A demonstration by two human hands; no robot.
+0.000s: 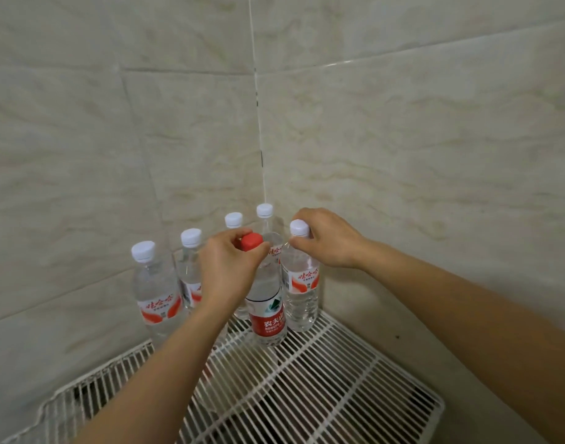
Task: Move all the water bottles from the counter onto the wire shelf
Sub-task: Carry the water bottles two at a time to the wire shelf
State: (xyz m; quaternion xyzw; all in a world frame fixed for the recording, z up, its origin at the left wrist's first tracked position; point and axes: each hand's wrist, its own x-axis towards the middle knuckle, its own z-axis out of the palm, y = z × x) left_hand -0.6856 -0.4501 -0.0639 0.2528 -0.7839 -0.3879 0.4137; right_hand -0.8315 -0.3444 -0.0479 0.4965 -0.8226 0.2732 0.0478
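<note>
Six bottles stand upright on the white wire shelf (322, 379), gathered toward the corner where two tiled walls (403, 139) meet. Five have white caps and one has a red cap.

The left hand (230, 267) is closed around the neck of the red-cap bottle (266, 322), fingers curled just under the cap (thumb and forefinger pinching it). That bottle carries a red label with white characters and rests on the shelf wires, nearest the camera among the middle ones.

The right hand (326, 241) is wrapped around the top of a white-cap bottle (300, 296), fingers folded over the neck below the cap. This bottle stands just beside the red-cap one, on its right, close to the right-hand wall.

Along the left wall run three more: the front-left bottle (156, 296), a second bottle (190, 267) partly hidden behind the left wrist, and a third (234, 219) showing mostly its cap. The corner bottle (264, 210) stands deepest.
</note>
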